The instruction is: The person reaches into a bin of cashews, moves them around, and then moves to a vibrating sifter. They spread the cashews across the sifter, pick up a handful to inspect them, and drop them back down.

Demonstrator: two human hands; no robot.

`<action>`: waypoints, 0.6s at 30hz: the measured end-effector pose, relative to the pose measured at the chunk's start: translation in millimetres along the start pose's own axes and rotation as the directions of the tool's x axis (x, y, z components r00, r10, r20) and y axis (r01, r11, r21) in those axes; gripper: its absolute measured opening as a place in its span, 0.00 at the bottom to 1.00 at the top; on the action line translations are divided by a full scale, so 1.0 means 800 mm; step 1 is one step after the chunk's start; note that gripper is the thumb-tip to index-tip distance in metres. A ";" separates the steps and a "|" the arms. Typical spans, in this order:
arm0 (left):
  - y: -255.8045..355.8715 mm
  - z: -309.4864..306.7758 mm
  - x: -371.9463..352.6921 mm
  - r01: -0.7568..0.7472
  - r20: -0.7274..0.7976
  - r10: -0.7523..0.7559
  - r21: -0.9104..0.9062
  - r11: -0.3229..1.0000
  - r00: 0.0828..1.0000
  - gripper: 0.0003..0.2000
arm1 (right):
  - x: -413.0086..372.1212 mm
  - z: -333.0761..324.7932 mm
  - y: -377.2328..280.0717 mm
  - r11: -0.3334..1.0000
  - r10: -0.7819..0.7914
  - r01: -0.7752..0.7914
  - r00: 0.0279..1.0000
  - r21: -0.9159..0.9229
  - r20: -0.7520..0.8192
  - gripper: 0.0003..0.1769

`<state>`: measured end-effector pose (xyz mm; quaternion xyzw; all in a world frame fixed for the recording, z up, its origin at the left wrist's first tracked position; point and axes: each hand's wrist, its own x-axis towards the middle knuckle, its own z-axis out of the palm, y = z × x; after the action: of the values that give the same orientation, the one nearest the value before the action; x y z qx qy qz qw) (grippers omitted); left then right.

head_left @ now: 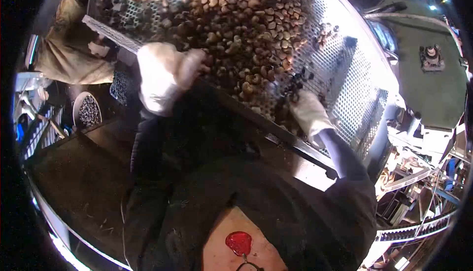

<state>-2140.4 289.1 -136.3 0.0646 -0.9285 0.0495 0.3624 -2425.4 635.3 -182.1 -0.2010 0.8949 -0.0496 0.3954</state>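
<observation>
A heap of small, rounded brown pieces that look like clams (246, 39) lies on a perforated metal tray (340, 69). My left hand (165, 76), in a white glove, is over the near rim of the tray, at the left edge of the heap. Motion smears its fingers, so their grip does not show. My right hand (310, 113), also gloved in white, reaches down onto the tray near its front rim. Its fingers are curled in among dark pieces (295, 86), and what they hold is hidden.
To the left, a round container (88, 109) holds small dark and pale bits, below a draped brown cloth (74, 59). A green surface (431, 73) with a small metal fitting (432, 56) is at the right. Metal framework (414, 172) stands at lower right.
</observation>
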 end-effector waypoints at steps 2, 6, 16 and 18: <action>-0.024 0.012 -0.014 0.143 -0.002 -0.144 -0.128 0.981 0.990 0.12 | 0.051 0.043 0.081 0.735 -0.229 0.428 0.887 -0.526 0.402 0.18; -0.008 0.012 -0.001 0.012 -0.069 -0.023 -0.159 0.987 0.997 0.19 | 0.002 -0.004 0.038 0.913 -0.340 0.407 0.763 0.000 0.550 0.27; -0.009 0.022 -0.010 -0.096 -0.080 0.092 -0.046 0.994 0.993 0.11 | -0.117 -0.097 -0.105 0.432 0.033 -0.346 0.929 0.833 0.369 0.39; -0.016 0.037 -0.038 0.067 -0.047 -0.082 -0.263 0.963 0.996 0.10 | -0.127 -0.118 -0.147 0.367 -0.002 -0.180 0.981 0.913 0.194 0.34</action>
<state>-2136.2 274.9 -178.2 0.0498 -0.9130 -0.0849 0.3958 -2394.5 561.6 -18.7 0.1004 0.6870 -0.5045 0.5132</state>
